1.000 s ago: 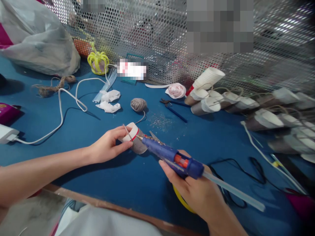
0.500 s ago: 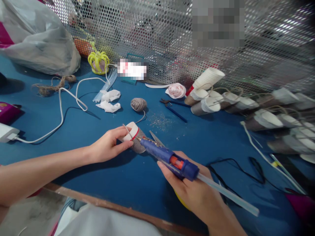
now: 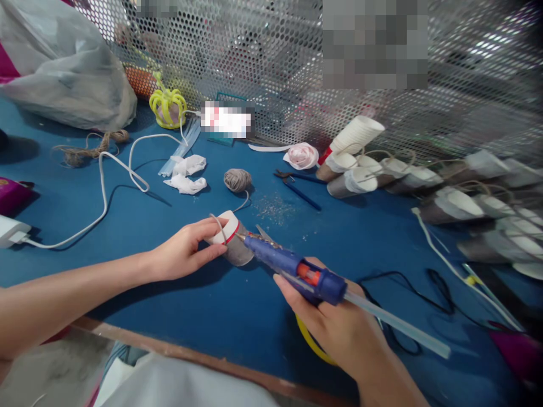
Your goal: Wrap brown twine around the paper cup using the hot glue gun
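My left hand (image 3: pixel 186 249) is closed around a small paper cup (image 3: pixel 240 252) lying tilted, its white end toward me and its side wrapped in grey with a red line. A strand of grey cord (image 3: pixel 218 225) lies across the cup by my fingers. In my right hand (image 3: pixel 335 328) is a blue hot glue gun (image 3: pixel 288 263), with a clear glue stick (image 3: pixel 399 325) jutting from its back. The nozzle points at the cup's side, close to the red line. Scissors with a yellow handle (image 3: pixel 311 342) lie partly hidden under the gun and my right hand.
A ball of grey yarn (image 3: pixel 237 180), pliers (image 3: pixel 297 186) and a pink fabric rose (image 3: pixel 302 155) lie beyond my hands. Many wrapped cups (image 3: pixel 354 181) with cord handles stand at right. A white cable (image 3: pixel 104 192) runs across the left; a perforated metal screen (image 3: pixel 271 62) borders the back.
The glue gun has drawn back slightly to the right, its nozzle moving away from the cord. More of the yellow scissor handle shows. My left hand keeps hold of the cup.
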`<state>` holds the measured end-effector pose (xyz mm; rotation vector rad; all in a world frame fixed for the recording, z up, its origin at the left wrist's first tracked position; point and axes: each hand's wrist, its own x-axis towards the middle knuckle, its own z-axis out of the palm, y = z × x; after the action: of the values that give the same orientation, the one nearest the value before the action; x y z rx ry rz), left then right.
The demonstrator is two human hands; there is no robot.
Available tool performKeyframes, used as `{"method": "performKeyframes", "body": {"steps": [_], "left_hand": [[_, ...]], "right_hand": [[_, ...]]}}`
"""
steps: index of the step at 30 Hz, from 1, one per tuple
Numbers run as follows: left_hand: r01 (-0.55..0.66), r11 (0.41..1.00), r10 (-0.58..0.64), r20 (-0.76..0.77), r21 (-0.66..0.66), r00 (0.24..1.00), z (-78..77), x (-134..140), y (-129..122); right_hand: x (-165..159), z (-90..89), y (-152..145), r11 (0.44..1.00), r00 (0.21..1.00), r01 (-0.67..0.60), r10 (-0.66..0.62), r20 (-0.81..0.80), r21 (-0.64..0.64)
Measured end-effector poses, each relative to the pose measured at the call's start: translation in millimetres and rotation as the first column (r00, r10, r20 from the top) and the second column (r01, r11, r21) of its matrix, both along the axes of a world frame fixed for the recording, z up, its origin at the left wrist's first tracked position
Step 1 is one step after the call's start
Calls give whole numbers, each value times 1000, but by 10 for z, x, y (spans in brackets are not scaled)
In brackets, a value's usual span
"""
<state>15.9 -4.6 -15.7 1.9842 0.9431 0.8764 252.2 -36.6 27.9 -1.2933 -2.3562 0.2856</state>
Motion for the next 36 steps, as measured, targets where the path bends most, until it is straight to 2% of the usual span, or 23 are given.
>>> {"method": "performKeyframes", "body": {"steps": [7, 15, 24, 32, 36], "left_hand": [[44, 999, -44, -30, 4, 999, -2, -36, 11], [92, 996, -92, -39, 1, 995, 13, -68, 19], [169, 986, -169, -55, -4, 984, 14, -112, 53], [173, 985, -172, -77, 8, 982, 0, -119, 56], [185, 983, -184, -69, 4, 980, 6, -115, 58]], "right_hand": [[40, -12, -12, 1000, 999, 7, -7, 33, 5], [18, 16, 18, 1000, 1000, 2, -2, -5, -1], [58, 6, 69, 997, 997, 74, -74, 15, -9], [110, -31, 46, 993, 998, 68, -69, -5, -94], [133, -62, 118, 994, 1000, 22, -21, 6, -109]]}}
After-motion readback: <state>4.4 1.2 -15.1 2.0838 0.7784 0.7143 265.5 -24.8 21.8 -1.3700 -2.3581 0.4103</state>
